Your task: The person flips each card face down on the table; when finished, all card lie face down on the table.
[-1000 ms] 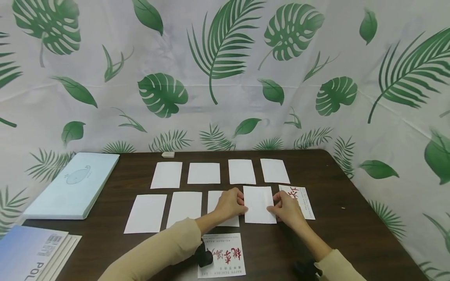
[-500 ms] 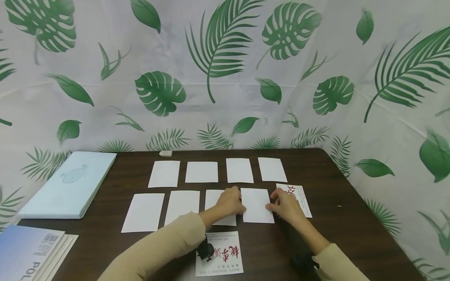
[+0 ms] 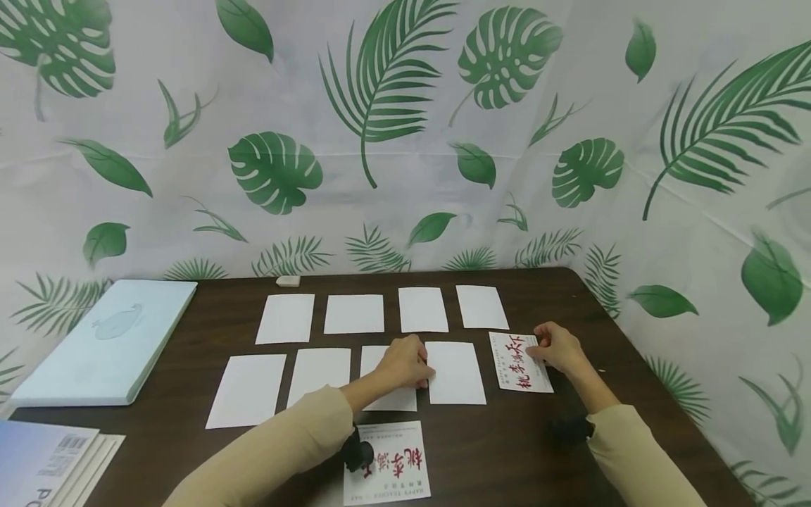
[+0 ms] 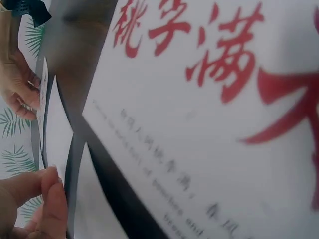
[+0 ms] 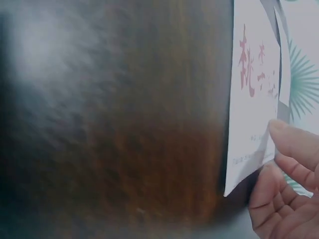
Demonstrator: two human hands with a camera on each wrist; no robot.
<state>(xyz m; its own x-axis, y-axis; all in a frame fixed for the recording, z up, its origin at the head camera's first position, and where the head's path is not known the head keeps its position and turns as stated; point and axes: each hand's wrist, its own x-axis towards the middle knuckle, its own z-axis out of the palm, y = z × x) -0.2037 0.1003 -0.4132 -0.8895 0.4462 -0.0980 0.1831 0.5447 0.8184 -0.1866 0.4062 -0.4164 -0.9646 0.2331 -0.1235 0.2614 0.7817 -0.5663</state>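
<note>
In the head view my left hand (image 3: 404, 360) is at the left edge of a blank white card (image 3: 457, 377), the rightmost blank one in the near row. Its thumb and finger meet at that card's edge in the left wrist view. To the right, my right hand (image 3: 560, 347) pinches a white card with red Chinese characters (image 3: 507, 380) by its right edge. The right wrist view has the thumb on top of this printed card (image 5: 254, 114) and fingers beneath, with its near corner raised. My left hand partly covers another blank card (image 3: 389, 401).
Several blank cards (image 3: 355, 314) lie in two rows on the dark wooden table (image 3: 494, 451). Another printed card (image 3: 395, 486) lies close to me, partly under the left wrist camera. A light blue book (image 3: 127, 331) and a stack of booklets (image 3: 51, 458) are at the left; an eraser-like white block (image 3: 288, 281) sits behind.
My right hand has left the blank card's right edge and moved right to the printed card, which has turned and shows more of its print. My left hand has stayed by the blank card.
</note>
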